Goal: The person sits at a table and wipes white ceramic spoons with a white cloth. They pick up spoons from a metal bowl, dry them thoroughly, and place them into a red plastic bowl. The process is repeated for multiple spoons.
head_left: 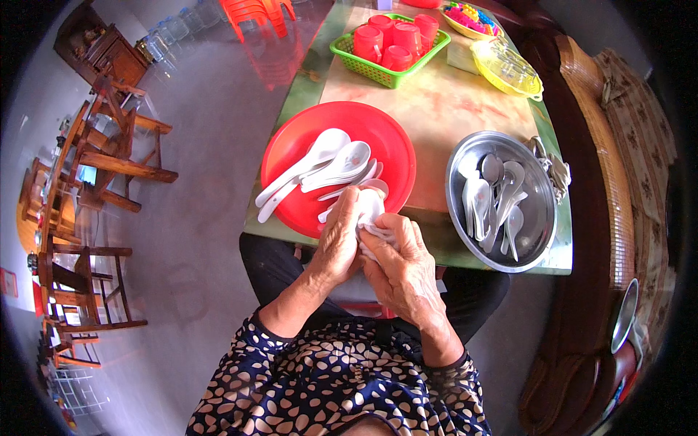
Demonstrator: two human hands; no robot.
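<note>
Both my hands meet over the near edge of a red plastic basin (396, 138). My left hand (338, 243) is closed around a white soup spoon (370, 203), whose handle is hidden by the fingers. Pressed against it, my right hand (403, 269) grips a bunched white cloth (379, 237). Several white soup spoons (338, 171) lie in the basin, most with handles pointing to the lower left. To the right stands an oval steel bowl (539, 232) holding more white spoons (478, 203) and some metal ones (492, 169).
Farther back on the marbled table (451, 138) sit a green basket (378, 73) of red cups (368, 42) and a yellow basket (520, 87) with clear glasses. A wooden bench (589, 218) runs along the right. Wooden chairs (116, 163) stand at the left.
</note>
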